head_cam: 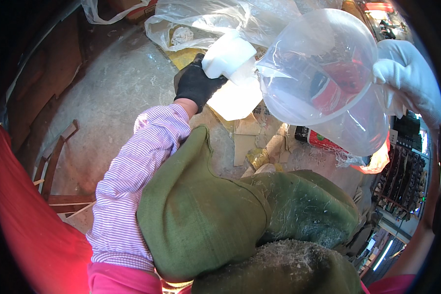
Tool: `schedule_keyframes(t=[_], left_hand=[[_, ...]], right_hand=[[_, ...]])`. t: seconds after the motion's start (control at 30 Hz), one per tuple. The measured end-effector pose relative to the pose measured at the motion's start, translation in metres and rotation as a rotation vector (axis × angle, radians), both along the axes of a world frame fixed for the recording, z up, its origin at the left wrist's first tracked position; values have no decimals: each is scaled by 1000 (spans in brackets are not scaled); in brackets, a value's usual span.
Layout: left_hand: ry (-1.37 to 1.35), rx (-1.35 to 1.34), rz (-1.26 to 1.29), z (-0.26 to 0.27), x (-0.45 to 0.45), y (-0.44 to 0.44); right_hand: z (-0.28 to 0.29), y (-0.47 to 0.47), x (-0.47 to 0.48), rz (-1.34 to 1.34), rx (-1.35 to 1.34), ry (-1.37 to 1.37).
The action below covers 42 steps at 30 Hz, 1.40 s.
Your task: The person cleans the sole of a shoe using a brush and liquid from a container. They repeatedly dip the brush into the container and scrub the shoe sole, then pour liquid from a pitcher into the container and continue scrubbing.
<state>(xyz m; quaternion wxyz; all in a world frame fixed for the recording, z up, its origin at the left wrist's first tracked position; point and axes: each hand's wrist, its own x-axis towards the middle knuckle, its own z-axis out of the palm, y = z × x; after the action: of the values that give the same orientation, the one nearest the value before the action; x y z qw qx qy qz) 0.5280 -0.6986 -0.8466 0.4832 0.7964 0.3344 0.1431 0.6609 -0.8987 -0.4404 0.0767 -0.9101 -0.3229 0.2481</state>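
My left hand (196,82), in a black glove, grips a curved white piece (228,55), perhaps plastic or foam. Bright sun washes out its surface and a flat white area (239,99) just below; whether these are one thing I cannot tell. In a white glove, my right hand (408,68) holds the rim of a large clear plastic vessel (316,47), tilted so that its round mouth faces me. The vessel's left edge comes close to the white piece; whether they touch is unclear. Red and black packaging shows through its clear wall.
Crumpled clear plastic sheeting (224,18) lies beyond my hands. Flattened cardboard (246,139) and a roll of yellowish tape (258,158) are on the concrete floor (106,92). Green cloth (205,220) covers my legs. A wooden frame (53,172) stands at left.
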Motion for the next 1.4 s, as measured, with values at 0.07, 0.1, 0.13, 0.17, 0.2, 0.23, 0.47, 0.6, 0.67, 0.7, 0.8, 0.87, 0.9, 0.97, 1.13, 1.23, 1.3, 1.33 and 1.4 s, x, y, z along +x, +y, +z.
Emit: schedule_keyframes(t=[0.07, 0.1, 0.13, 0.17, 0.2, 0.23, 0.47, 0.6, 0.67, 0.7, 0.8, 0.87, 0.9, 0.97, 1.13, 1.23, 1.3, 1.33, 1.4], left_hand=[[8, 12, 2, -1, 0, 0], [6, 11, 3, -1, 0, -1], [5, 10, 4, 0, 0, -1], [4, 10, 4, 3, 0, -1], [14, -17, 2, 8, 0, -1], [24, -44, 0, 13, 0, -1], [58, -50, 3, 18, 0, -2], [30, -46, 7, 13, 0, -3], [34, -46, 5, 13, 0, -3], [33, -56, 6, 13, 0, -2], [27, -73, 8, 14, -1, -2], [23, -66, 15, 16, -3, -2], [30, -63, 21, 16, -3, -1], [33, -67, 10, 15, -1, -2], [28, -28, 18, 12, -1, -4], [26, -31, 16, 12, -3, -3], [13, -35, 6, 12, -2, -4], [6, -35, 3, 12, -1, -5], [2, -37, 5, 13, -2, -5]], right_hand=[[0, 1, 1, -2, 0, 1], [1, 1, 1, 0, -1, 1], [1, 0, 0, 3, -3, 0], [2, 1, 1, 1, -3, -1], [1, -1, 0, 1, -5, -1], [1, -1, 0, -1, -6, -5], [5, -1, 1, 6, -7, -7], [5, -1, 1, 5, -10, -9], [6, 0, 0, 8, -9, -9], [4, -1, 0, 11, -12, -8], [4, 1, 4, 16, -5, -8], [2, 2, 6, 25, -1, -5], [0, 3, 8, 31, 1, -2], [1, 3, 5, 22, -5, -5], [-6, 2, 6, 24, -3, 2], [-4, 3, 8, 30, -3, 5], [-2, 2, 5, 21, -9, -3], [0, 2, 6, 15, -9, -3], [2, 2, 5, 16, -11, -7]])
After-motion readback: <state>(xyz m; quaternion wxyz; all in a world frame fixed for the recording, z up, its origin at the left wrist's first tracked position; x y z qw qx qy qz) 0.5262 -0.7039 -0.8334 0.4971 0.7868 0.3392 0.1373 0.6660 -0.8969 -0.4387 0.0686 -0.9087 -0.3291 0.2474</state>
